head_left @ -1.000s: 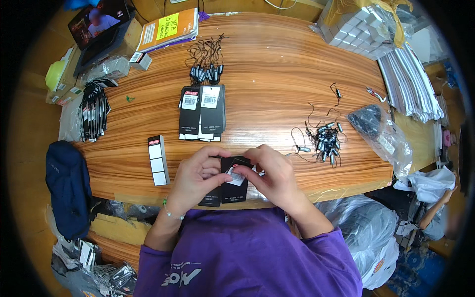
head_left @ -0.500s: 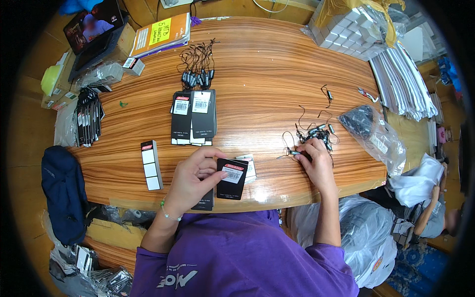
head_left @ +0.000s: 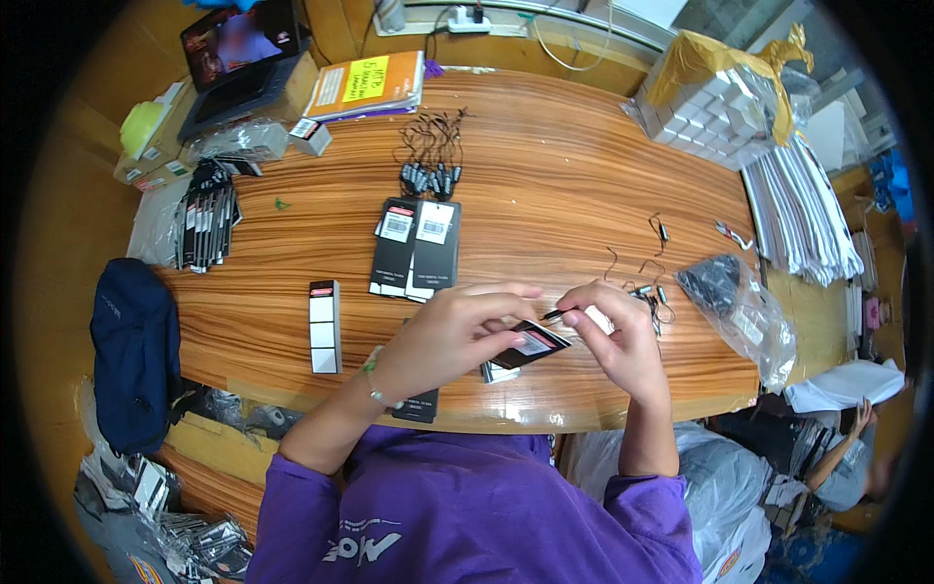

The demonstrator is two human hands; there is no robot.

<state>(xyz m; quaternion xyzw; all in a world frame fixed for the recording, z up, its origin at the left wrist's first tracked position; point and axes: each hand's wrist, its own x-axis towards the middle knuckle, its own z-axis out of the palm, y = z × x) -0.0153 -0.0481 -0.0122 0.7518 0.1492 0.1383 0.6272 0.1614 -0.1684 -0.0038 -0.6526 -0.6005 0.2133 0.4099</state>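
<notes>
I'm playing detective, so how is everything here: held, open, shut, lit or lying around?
Left hand, pinching
Black tag, held, tilted
Right hand, pinching
Dark cord, held near the tag
Tag stacks, lying down
Loose cords, scattered, partly hidden
Screen, lit
Orange notebook, shut
Clear bag, lying, dark stuff inside
Papers, piled

1 view: L of 2 head-mtd fisheye cams, facing down & fwd, fairly near, over table (head_left: 555,224).
</notes>
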